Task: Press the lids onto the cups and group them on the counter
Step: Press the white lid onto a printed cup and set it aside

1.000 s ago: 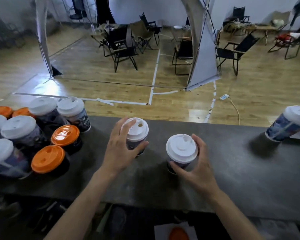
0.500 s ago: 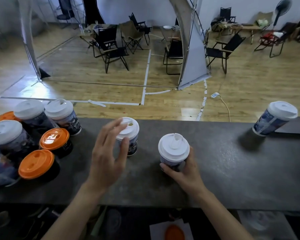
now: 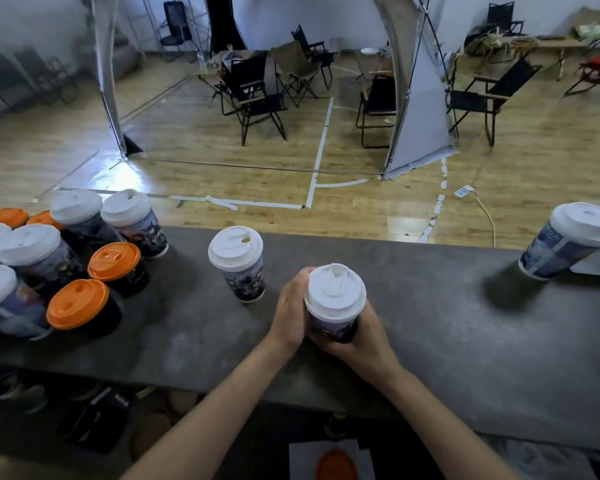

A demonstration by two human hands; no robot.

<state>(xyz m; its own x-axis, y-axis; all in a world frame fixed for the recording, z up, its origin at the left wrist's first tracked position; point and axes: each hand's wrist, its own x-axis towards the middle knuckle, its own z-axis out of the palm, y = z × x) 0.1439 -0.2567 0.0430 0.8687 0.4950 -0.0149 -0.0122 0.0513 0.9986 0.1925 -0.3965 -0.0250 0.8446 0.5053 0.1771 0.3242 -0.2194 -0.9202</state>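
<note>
Head view: both hands, left hand (image 3: 289, 313) and right hand (image 3: 369, 337), clasp the sides of one cup (image 3: 333, 329) at the counter's (image 3: 447, 323) near middle. To seat its lid (image 3: 335, 294) well, I judge an even downward press around the rim best, the cup steadied. The cup stands upright, long axis vertical, sip opening facing away from the person.
</note>
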